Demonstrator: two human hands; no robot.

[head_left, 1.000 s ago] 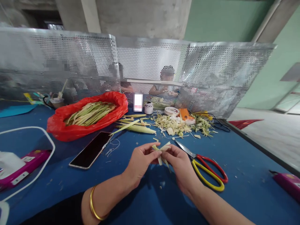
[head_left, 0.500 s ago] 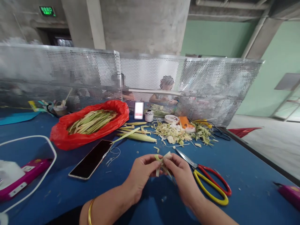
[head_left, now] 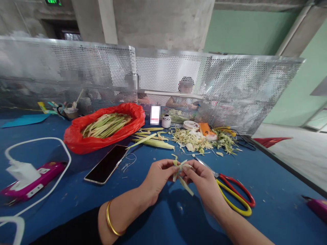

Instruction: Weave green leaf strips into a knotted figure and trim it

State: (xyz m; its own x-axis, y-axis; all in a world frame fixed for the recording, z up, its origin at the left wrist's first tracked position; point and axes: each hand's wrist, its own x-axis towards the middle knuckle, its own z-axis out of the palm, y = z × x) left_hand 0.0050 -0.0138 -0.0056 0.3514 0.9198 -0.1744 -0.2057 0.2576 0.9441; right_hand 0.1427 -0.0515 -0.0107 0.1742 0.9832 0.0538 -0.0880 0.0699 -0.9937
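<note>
A blue surface (head_left: 281, 204) spans the near scene, its dark edge running along the right. Across its far side stands a silvery perforated metal partition (head_left: 158, 71). Beyond rise a bare grey concrete wall (head_left: 158, 23) with a paler vertical strip (head_left: 108, 20), a green-lit exit sign (head_left: 53, 2) above a dark recess (head_left: 57, 29) at far left, and a pale green wall (head_left: 247, 32) at far right, above light grey floor (head_left: 301, 146).

Head-worn view; forward and down
</note>
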